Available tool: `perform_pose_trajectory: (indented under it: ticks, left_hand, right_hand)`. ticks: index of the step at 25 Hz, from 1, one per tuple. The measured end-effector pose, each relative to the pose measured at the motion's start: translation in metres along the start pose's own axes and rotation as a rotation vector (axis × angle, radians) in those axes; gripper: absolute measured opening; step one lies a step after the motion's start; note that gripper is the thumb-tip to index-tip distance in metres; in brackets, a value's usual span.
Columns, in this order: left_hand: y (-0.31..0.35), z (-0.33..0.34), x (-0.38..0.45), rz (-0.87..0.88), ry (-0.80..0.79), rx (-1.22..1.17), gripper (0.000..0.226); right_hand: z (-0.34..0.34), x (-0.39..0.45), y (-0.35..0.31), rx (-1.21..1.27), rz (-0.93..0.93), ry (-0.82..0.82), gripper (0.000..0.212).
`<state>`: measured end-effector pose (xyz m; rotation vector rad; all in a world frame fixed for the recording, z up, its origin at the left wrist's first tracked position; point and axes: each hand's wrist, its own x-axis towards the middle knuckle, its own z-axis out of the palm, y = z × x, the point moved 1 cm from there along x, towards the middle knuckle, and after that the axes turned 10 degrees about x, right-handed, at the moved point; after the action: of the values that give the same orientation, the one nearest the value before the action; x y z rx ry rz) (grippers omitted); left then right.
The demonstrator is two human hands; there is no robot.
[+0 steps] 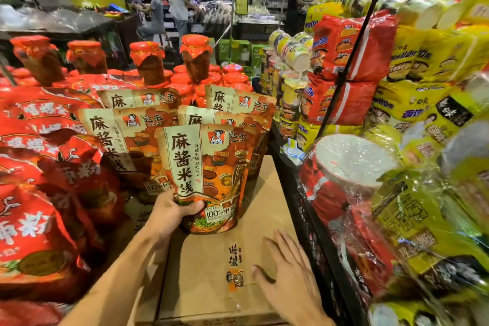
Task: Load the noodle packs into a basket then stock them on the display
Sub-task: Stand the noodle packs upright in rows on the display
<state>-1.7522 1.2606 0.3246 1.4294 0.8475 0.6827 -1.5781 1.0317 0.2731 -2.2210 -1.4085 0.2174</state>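
Note:
An orange and beige noodle pack (209, 167) stands upright on a brown cardboard box (211, 272). My left hand (174, 212) grips its lower left edge, thumb across the front. Several more packs of the same kind (121, 135) stand in rows behind it. My right hand (285, 272) hovers open over the box top, fingers spread, holding nothing. No basket is in view.
Red bags (39, 193) are piled at the left. Jars with red cloth tops (195, 58) stand behind the packs. A black wire rack (312, 219) at the right holds red and yellow noodle multipacks and a wrapped bowl (354, 159). People stand by shelves far back.

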Motion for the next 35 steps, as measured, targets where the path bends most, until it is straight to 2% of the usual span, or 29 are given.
perform_pose_trajectory:
  ticks: [3, 7, 18, 21, 27, 35]
  left_hand:
    - [0.002, -0.006, 0.005, 0.043, -0.008, 0.028, 0.093]
    - [0.006, -0.008, 0.007, 0.067, 0.059, 0.104, 0.046]
    - [-0.004, -0.025, 0.0, 0.068, 0.282, 0.084, 0.05]
    - [-0.011, -0.032, -0.003, 0.066, 0.291, 0.045, 0.057]
    - [-0.01, -0.032, -0.003, 0.049, 0.289, 0.045, 0.054]
    - [-0.013, -0.037, -0.008, -0.001, 0.402, 0.057, 0.054]
  right_hand:
    - [0.002, -0.003, -0.002, -0.049, 0.035, -0.053, 0.065]
    - [0.002, -0.004, -0.001, -0.127, 0.018, -0.001, 0.062]
    - [0.009, -0.004, 0.003, -0.172, 0.003, 0.02, 0.062]
    - [0.01, -0.003, 0.003, -0.148, 0.002, 0.021, 0.061]
    - [0.012, -0.001, 0.003, -0.102, -0.003, 0.037, 0.06]
    - [0.017, 0.005, 0.01, -0.072, -0.025, 0.071, 0.061]
